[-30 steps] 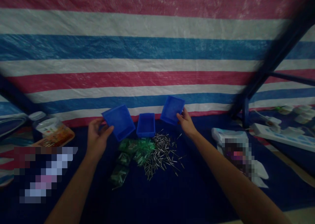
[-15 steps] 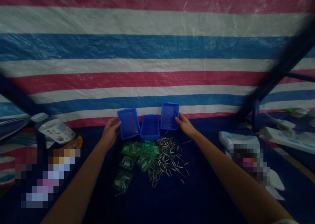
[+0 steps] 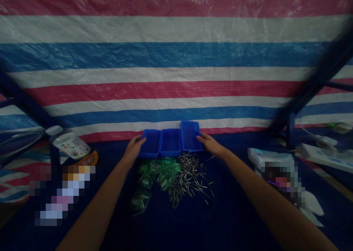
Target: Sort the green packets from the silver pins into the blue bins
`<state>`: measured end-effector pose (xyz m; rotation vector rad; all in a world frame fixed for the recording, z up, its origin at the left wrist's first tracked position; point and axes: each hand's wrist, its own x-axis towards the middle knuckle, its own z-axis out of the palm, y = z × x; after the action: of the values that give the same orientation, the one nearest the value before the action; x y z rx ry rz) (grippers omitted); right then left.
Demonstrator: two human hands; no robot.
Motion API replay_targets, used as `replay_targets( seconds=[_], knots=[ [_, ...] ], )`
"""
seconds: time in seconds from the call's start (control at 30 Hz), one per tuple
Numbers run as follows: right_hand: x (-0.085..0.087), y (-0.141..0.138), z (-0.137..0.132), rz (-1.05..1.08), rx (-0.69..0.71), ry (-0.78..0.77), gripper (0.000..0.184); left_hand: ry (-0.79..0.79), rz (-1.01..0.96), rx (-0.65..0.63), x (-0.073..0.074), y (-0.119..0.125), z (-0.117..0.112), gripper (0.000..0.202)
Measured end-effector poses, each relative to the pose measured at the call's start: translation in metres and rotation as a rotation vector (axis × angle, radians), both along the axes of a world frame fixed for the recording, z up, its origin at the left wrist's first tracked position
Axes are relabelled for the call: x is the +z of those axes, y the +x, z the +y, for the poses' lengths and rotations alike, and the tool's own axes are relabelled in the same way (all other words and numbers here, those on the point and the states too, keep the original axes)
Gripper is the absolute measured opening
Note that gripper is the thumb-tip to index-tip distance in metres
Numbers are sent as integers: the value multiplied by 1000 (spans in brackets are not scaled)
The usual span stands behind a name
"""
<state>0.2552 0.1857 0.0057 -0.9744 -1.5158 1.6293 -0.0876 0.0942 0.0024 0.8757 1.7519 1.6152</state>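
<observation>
Three blue plastic bins stand in a row at the back of the dark blue surface. My left hand (image 3: 135, 147) grips the outer side of the left bin (image 3: 150, 144), thumb over its rim. The middle bin (image 3: 170, 142) sits between the other two, with neither hand on it. Slightly tilted, the right bin (image 3: 191, 136) is held at its right side by my right hand (image 3: 209, 142). In front lie green-tinted plastic bags (image 3: 167, 170) of small parts and a loose pile of thin metal rods (image 3: 187, 179).
A clear plastic jar (image 3: 72, 144) stands at left beside an orange item (image 3: 89, 158). At right are a plastic bag (image 3: 271, 157) and a white power strip (image 3: 325, 157). A striped tarp (image 3: 176, 56) hangs behind, between dark slanted posts (image 3: 300, 85).
The left bin has come down level beside the middle bin, with my left hand moving right. The right bin has lowered and tilts less, still in my right hand.
</observation>
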Motion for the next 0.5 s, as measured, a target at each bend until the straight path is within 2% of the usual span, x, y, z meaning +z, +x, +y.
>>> replay_targets(
  seconds=[0.17, 0.33, 0.4, 0.5],
  knots=[
    [6, 7, -8, 29, 8, -47, 38, 24, 135, -13, 9, 11, -8, 29],
    [9, 16, -7, 53, -66, -25, 42, 127, 416, 3, 35, 36, -42, 36],
    [7, 17, -5, 56, -117, 0, 44, 160, 555, -91, 45, 56, -56, 34],
    [1, 13, -2, 62, -180, 36, 47, 117, 1130, -374, 52, 86, -64, 34]
  ],
)
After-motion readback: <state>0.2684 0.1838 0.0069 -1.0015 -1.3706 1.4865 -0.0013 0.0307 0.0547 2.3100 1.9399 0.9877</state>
